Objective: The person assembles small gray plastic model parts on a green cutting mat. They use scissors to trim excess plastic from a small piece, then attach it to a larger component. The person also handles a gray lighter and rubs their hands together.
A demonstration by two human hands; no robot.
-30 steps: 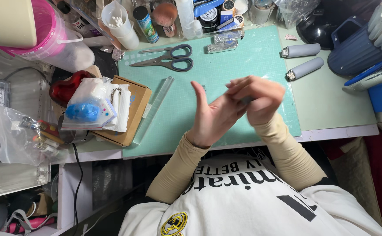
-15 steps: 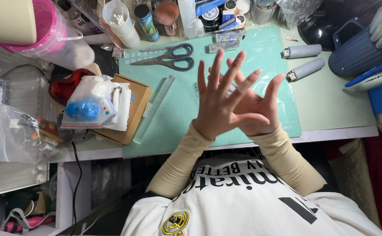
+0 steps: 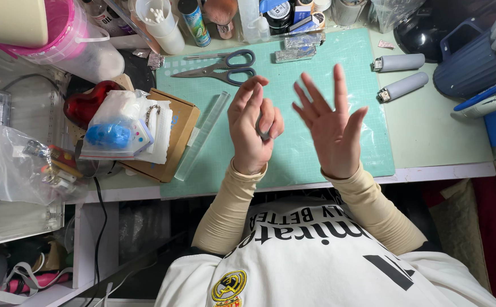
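Left hand (image 3: 252, 129) loosely curled, right hand (image 3: 331, 126) spread open, both empty, apart above green cutting mat (image 3: 293, 153)

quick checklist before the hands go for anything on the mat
1. Left hand free: cannot tell; fingers curled, maybe around something small and dark.
2. Right hand free: ok; open, fingers spread, nothing in it.
3. Hands apart: ok; a gap shows between them.
4. Scissors shut and untouched: ok; they lie on the mat beyond the left hand.
5. Ruler lying flat: ok; clear strip, left of the left hand.
6. Two grey tubes clear of the hands: ok; on the right.
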